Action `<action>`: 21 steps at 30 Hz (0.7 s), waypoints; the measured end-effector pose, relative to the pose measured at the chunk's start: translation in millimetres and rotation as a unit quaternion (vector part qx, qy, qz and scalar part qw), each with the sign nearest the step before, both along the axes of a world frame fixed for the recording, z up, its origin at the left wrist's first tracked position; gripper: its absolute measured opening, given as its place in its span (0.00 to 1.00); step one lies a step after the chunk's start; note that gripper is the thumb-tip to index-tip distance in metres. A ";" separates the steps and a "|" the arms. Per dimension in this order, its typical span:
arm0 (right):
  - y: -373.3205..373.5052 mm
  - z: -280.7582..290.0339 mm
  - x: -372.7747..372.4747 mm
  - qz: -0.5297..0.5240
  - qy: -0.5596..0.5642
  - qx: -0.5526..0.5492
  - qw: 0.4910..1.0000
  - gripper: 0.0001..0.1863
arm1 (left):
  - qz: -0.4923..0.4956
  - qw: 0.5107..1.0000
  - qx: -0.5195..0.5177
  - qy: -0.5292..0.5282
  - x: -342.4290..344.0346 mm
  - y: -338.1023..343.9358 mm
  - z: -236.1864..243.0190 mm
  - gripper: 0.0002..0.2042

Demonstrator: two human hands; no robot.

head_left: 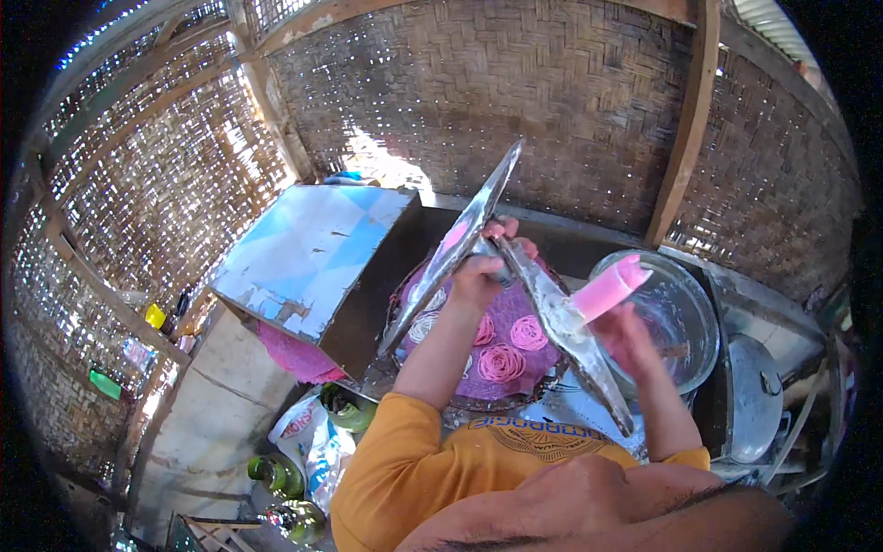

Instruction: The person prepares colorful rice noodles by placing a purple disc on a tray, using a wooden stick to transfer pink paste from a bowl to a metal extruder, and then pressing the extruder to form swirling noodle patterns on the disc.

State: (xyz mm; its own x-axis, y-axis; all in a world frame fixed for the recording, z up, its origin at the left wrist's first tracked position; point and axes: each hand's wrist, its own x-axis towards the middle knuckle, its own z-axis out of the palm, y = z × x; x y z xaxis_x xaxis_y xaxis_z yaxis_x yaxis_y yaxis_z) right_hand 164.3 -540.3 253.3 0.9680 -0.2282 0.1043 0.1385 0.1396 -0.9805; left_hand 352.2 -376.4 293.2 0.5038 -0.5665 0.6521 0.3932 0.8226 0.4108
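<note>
My left hand (487, 267) is closed around the joint of a long, two-armed metal tool (556, 317), its arms spread in a V and coated with pale residue. Pink material shows on the upper arm. My right hand (625, 340) is curled at the lower end of a pink cylinder (602, 293), which meets the right arm of the tool at an angle; some of its fingers are hidden behind it. Beneath the tool, coiled pink rosettes (501, 362) and white ones (423, 329) lie on a purple mesh-covered round tray (543, 375).
A clear basin (694, 322) and a lidded metal pot (756, 396) stand right. A blue-checked box (303, 253) stands left, above pink cloth (290, 354). Green containers (276, 474) and a white sack (313, 446) are lower left. Woven walls (478, 101) with wooden posts (685, 138) enclose the space.
</note>
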 end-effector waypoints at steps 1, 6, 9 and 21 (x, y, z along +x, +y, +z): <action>31.4 17.7 -9.3 0.032 -0.036 0.219 0.974 0.32 | -0.034 0.999 -0.022 -0.027 -4.1 -15.3 5.2 0.17; 56.6 23.2 0.2 0.270 -0.003 0.397 0.877 0.44 | 0.001 0.993 0.116 -0.002 11.5 8.6 -4.7 0.29; 56.1 45.8 -6.0 0.076 -0.058 0.340 0.936 0.39 | 0.273 0.891 0.239 -0.273 8.9 38.4 -5.2 0.36; 46.8 63.4 19.0 -0.109 -0.207 -0.398 0.887 0.49 | 0.506 0.561 0.364 -0.544 -2.5 49.1 -15.4 0.27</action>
